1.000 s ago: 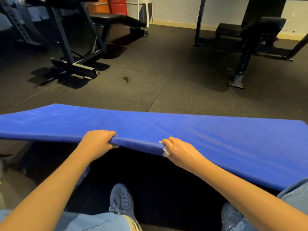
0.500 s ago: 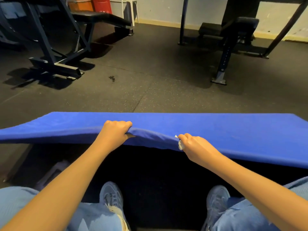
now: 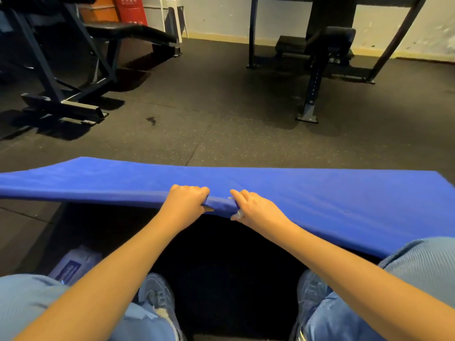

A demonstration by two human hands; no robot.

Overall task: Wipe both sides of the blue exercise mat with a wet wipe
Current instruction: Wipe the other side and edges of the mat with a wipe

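Head view, now. I see the blue exercise mat (image 3: 320, 193) held off the dark rubber floor (image 3: 221, 134), its near long edge raised in front of my knees and its far edge running across the frame. My left hand (image 3: 186, 201) is clenched over that near edge at mid-length, fingers curled on top. My right hand (image 3: 256, 207) is clamped on the same edge just beside it, with a scrap of the wet wipe (image 3: 238, 214) pinched between its fingers and the mat. A pack of wipes (image 3: 73, 263), as I judge it, lies on the floor by my left knee. Gym benches (image 3: 128, 33) stand well apart behind.

Compared with the earlier head frames. My two hands sat clearly apart along the edge a second ago; they have since closed in until they nearly touch, and the edge has risen slightly. I read this as regripping at the centre to flip the mat, so the step in hand is turning it over to reach the second side.
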